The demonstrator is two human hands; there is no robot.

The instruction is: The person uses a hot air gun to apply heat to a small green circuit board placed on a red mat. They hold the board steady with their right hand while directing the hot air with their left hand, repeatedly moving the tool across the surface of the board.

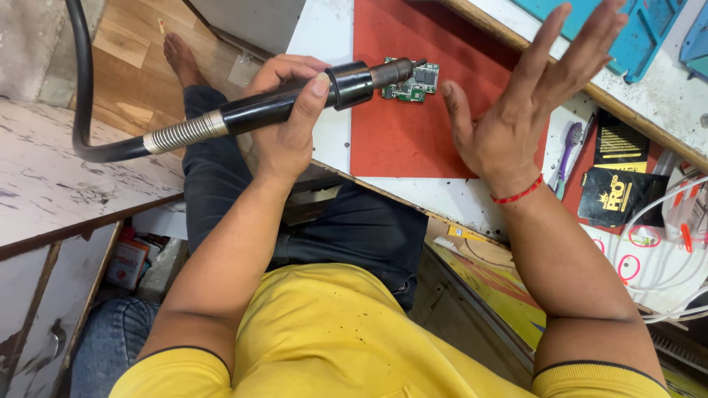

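The desk (324, 29) is white and speckled; its near edge runs diagonally from upper left toward lower right, just above the person's lap. A red work mat (402, 125) covers the middle of the desk, and most of its surface is bare. A wooden strip (590, 88) bounds the mat area on the far right side; beyond it lie blue trays (649, 29), contents not discernible.

The left hand (284, 121) grips the black handle of a hot-air wand (295, 103). Fingers are wrapped around the barrel, thumb pressed on top near the collar. The metal nozzle (394, 71) points right and sits directly over, or just touching, a small green circuit board (409, 82) lying at the top of the mat; contact cannot be determined. A ribbed metal sleeve and a black hose (81, 88) lead from the handle off the desk edge, curving left and upward over the floor.

The right hand (516, 110) is held above the mat's right edge, holding nothing, fingers extended and slightly spread, palm facing left toward the nozzle. A red thread band (516, 195) circles the wrist.

To the right of that hand, near the desk edge: black packets (619, 191), a purple-handled brush (569, 144), and white cables (664, 243). A second pale surface (66, 177) stands to the left, well apart from the desk.
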